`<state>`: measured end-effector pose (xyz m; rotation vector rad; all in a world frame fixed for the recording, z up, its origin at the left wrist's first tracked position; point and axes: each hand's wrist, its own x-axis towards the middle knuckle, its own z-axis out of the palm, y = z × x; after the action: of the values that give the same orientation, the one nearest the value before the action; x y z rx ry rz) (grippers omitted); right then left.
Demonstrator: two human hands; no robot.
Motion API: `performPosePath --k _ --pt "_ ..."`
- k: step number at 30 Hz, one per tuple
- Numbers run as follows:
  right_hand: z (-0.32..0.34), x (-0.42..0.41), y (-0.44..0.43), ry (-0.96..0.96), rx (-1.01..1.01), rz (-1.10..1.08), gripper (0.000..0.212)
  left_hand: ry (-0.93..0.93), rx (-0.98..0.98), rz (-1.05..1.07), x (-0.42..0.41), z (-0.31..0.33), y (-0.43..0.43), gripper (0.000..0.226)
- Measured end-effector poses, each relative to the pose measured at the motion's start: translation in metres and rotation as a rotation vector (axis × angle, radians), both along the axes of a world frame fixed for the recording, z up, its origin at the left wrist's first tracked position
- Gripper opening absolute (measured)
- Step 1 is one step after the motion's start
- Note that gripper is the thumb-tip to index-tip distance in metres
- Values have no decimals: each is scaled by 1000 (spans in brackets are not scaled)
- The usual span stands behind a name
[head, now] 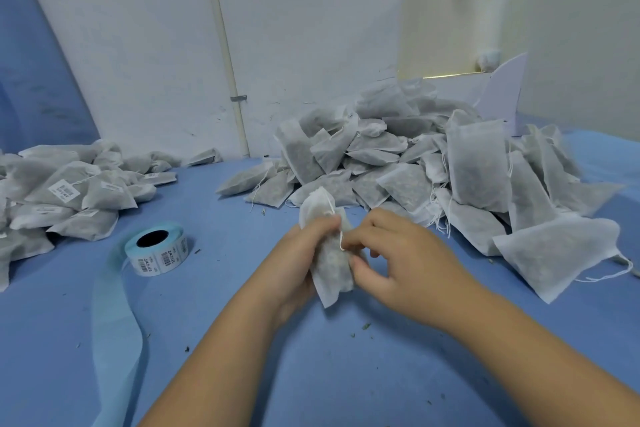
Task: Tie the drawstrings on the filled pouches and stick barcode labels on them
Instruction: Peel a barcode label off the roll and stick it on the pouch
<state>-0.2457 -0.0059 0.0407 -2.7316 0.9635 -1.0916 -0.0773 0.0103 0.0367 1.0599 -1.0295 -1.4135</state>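
Gripping a pouch (331,270) upright just above the table (311,374), the left hand (299,258) had its fingers curled round the upper half, the fingertips closing just below the gathered neck. The right hand (405,253) met it from the other side, fingers curled too. Its thumb and forefinger pinched the white drawstring (341,241) where it ran down the pouch's right edge, and its other fingers were tucked against the pouch lower down. The pouch was thin white fabric filled with something grey-green. Its crumpled top stuck up above both hands and its bottom corner hung below them.

Behind the hands and off to the right lay a big heap (415,156) of pouches, piled against the wall (138,45) and spilling forward, many with loose strings trailing onto the table. One stood upright near the heap's right side, and another lay flat nearest the right forearm. At the far left was a lower, labelled heap (69,194), where several pouches bore white barcode stickers. Between that heap and the hands a roll (156,248) of labels lay on its flat side, well apart from the left hand, with barcodes facing outward round it. A pale blue strip (114,322) of backing trailed from the roll toward the near edge of the view. Small dark crumbs (366,325) were scattered over the blue table. A thin pipe (225,45) ran down the wall, held by a clip (238,98).
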Motion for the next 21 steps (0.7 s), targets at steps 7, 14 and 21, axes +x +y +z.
performPosePath --k 7,14,21 --pt "-7 13 2 -245 254 101 22 35 -96 118 21 15 5 22" --pt "-10 42 13 -186 329 144 25 -80 -133 312 77 57 26 24" --pt "-6 104 36 -107 382 247 21 -202 -118 526 175 62 80 33"
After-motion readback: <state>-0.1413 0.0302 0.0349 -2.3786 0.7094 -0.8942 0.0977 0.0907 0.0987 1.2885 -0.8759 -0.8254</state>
